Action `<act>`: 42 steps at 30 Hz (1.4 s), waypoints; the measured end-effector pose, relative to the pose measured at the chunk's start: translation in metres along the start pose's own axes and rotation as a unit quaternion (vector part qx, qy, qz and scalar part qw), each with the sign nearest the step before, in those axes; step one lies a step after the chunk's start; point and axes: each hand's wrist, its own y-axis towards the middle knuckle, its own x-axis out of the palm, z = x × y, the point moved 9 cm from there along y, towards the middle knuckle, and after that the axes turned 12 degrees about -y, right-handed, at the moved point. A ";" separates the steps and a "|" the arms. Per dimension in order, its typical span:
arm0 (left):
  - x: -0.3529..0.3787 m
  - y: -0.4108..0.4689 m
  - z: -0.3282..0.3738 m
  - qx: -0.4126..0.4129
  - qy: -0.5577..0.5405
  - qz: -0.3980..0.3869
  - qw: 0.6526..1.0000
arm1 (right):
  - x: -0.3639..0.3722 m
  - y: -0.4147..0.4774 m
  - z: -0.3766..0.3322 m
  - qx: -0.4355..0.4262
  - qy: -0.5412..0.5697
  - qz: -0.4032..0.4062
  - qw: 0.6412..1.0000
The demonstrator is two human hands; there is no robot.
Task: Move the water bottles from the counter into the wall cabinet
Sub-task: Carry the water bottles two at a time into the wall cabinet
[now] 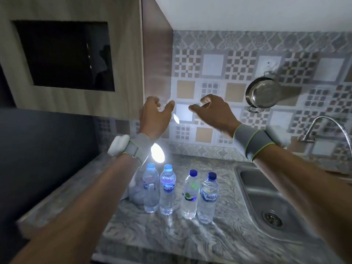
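Note:
Several clear water bottles with blue caps stand upright in a row on the grey marbled counter: the leftmost bottle, a second bottle, a third bottle and the rightmost bottle. My left hand and my right hand are raised well above the bottles, in front of the tiled wall, fingers loosely curled and apart, holding nothing. The wall cabinet hangs at the upper left, with a wood-look door and a dark glass pane; the door looks closed.
A steel sink is set into the counter right of the bottles, with a curved tap behind it. A steel pot hangs on the tiled wall. A crumpled clear plastic bag lies left of the bottles. A dark wall stands at the left.

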 end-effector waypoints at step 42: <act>0.133 -0.142 -0.316 -0.223 0.058 -0.191 0.954 | 0.218 -0.128 0.256 0.266 0.037 -0.100 0.958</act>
